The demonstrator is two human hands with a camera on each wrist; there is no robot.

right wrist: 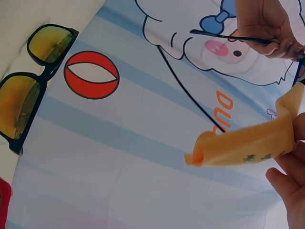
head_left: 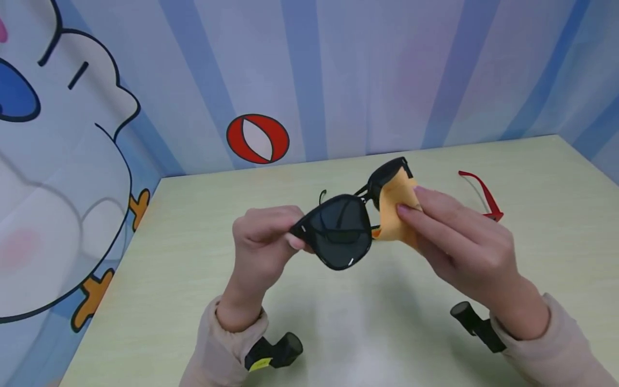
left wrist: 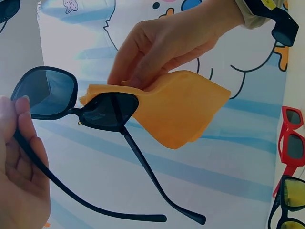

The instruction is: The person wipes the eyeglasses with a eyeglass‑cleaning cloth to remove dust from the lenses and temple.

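Black sunglasses with dark lenses are held up above the table, their temples unfolded. My left hand pinches them at the outer corner of one lens, beside the hinge. With my right hand I grip an orange cloth folded over the other lens. In the left wrist view the cloth drapes loosely behind that lens, and the right fingers press it from above. Small dark print shows on the cloth in the right wrist view, where much of the sunglasses is out of frame.
Red-framed sunglasses lie on the table, partly behind my right hand in the head view. Beside them are black-framed glasses with yellow lenses. A printed cartoon backdrop stands along the far edge of the pale table.
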